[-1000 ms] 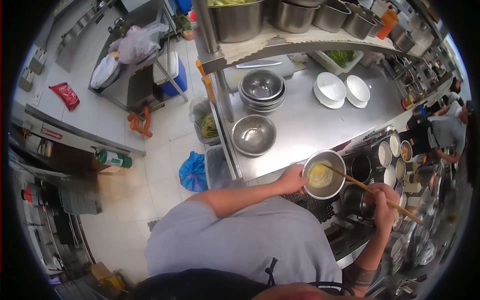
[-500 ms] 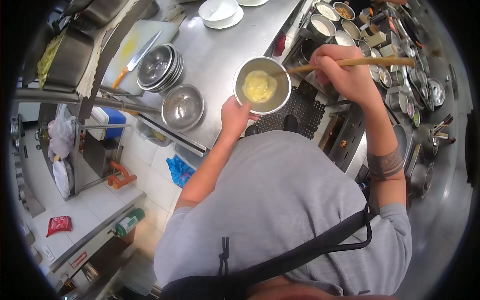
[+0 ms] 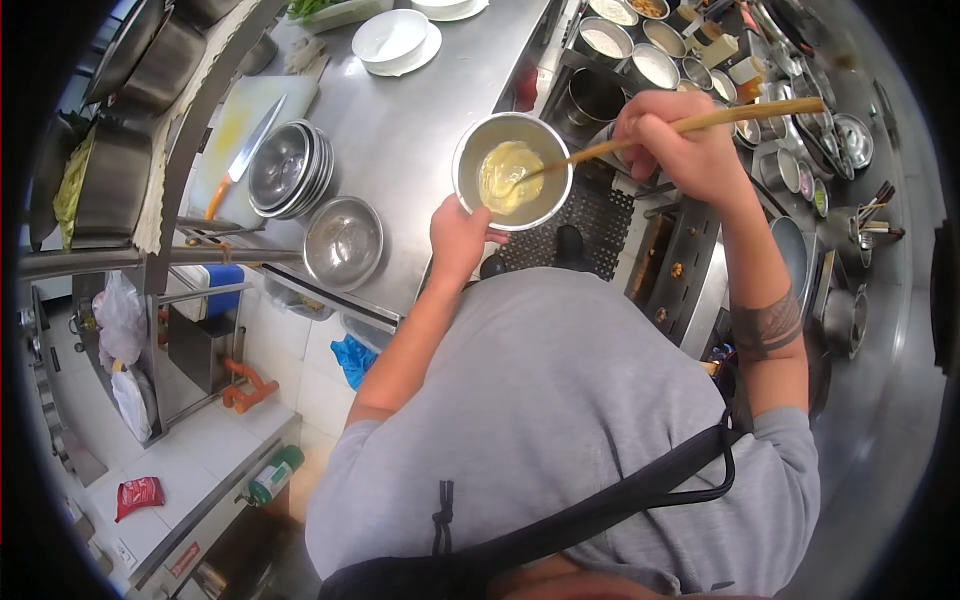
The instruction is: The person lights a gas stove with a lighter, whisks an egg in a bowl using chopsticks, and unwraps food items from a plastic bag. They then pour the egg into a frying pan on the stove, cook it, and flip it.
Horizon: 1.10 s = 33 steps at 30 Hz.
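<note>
We see a pale yellow mixture (image 3: 508, 170), a silver bowl (image 3: 554, 187), a tan stick (image 3: 770, 110), a grey shirt (image 3: 560, 380) and a black mat (image 3: 597, 222) patterned with holes. We also see white dishes (image 3: 390, 38), a silvery desk (image 3: 400, 130), an orange knife handle (image 3: 218, 198) and a red packet (image 3: 138, 495).

Two hands (image 3: 460, 240), one held bowl (image 3: 540, 140) near centre
One knife (image 3: 258, 136), one board (image 3: 270, 92), upper left; one red packet (image 3: 138, 497), one green cylinder (image 3: 275, 475), lower left.

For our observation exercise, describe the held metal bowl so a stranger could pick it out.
Find the long silver metal counter. By its right edge, the left hand holds a round silver metal bowl. Unlike the stacked silver metal bowls nearby, it contains yellow mixture.
</note>
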Each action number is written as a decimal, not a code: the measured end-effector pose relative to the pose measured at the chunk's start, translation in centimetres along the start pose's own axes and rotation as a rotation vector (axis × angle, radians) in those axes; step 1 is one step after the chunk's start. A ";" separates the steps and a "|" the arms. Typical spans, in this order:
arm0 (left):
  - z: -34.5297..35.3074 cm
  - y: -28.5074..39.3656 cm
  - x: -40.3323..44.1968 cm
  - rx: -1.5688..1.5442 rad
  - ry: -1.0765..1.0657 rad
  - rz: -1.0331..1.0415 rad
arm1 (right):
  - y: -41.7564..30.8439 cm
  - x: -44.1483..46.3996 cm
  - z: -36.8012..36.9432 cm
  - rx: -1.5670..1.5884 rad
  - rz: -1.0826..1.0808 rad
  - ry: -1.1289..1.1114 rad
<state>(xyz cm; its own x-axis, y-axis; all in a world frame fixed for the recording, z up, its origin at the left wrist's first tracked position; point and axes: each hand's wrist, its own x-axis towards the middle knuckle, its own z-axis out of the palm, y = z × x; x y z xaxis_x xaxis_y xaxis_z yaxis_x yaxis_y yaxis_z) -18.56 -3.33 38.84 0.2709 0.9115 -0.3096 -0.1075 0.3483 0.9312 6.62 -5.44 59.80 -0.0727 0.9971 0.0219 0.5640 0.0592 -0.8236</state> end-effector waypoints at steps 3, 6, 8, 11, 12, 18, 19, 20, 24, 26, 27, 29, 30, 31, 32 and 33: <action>0.1 1.2 -0.4 0.062 -0.014 0.036 | 1.2 0.3 -0.2 0.017 -0.159 0.032; -0.2 1.3 0.2 0.116 -0.002 -0.038 | 0.5 -0.3 -0.8 -0.006 0.009 0.040; -0.1 1.0 0.2 0.075 0.003 -0.004 | 0.3 -0.2 -0.6 0.003 -0.042 0.173; 0.0 1.3 0.1 0.070 0.001 0.039 | -0.3 -0.2 -1.0 0.064 0.054 -0.086; 0.0 1.4 0.1 0.101 -0.004 0.047 | -0.1 0.1 -0.9 0.034 -0.008 0.033; 0.1 1.2 0.7 0.081 0.009 0.055 | 0.1 0.4 -0.7 0.103 -0.022 0.060; 0.2 1.3 0.7 0.079 0.011 0.058 | 0.3 0.6 -0.5 0.109 -0.075 0.171; 0.4 1.4 0.6 0.042 0.008 0.051 | 0.1 0.5 -0.7 0.108 -0.078 0.171; 0.9 2.2 0.5 0.117 0.000 0.021 | -0.1 0.6 -1.5 -0.102 -0.060 0.141; 1.3 2.6 0.5 0.055 0.008 0.028 | -0.2 0.5 -1.3 0.090 -0.057 -0.068; 1.4 2.7 0.6 -0.007 0.020 0.035 | -0.2 0.5 -1.3 0.091 -0.056 -0.066; 1.2 2.1 0.9 0.011 0.004 0.038 | 0.0 0.6 -1.3 0.041 -0.111 0.058; 1.1 1.8 1.2 0.028 -0.013 0.042 | 0.1 0.6 -1.4 0.015 -0.137 0.123; 1.0 1.7 1.3 0.029 -0.017 0.040 | 0.0 0.5 -1.6 0.015 -0.133 0.126; 1.0 1.7 1.4 0.038 -0.024 0.016 | -0.1 0.3 -2.1 -0.024 -0.074 0.042; 0.9 1.8 1.6 0.047 -0.030 -0.006 | -0.2 0.3 -2.4 -0.063 -0.016 -0.043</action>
<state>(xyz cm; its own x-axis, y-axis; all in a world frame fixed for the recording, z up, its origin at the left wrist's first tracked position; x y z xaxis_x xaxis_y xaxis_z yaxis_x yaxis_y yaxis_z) -17.44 -1.42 40.22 0.3000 0.9023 -0.3097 -0.0613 0.3422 0.9376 8.41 -5.01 61.34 -0.1169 0.9931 0.0095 0.6127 0.0797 -0.7863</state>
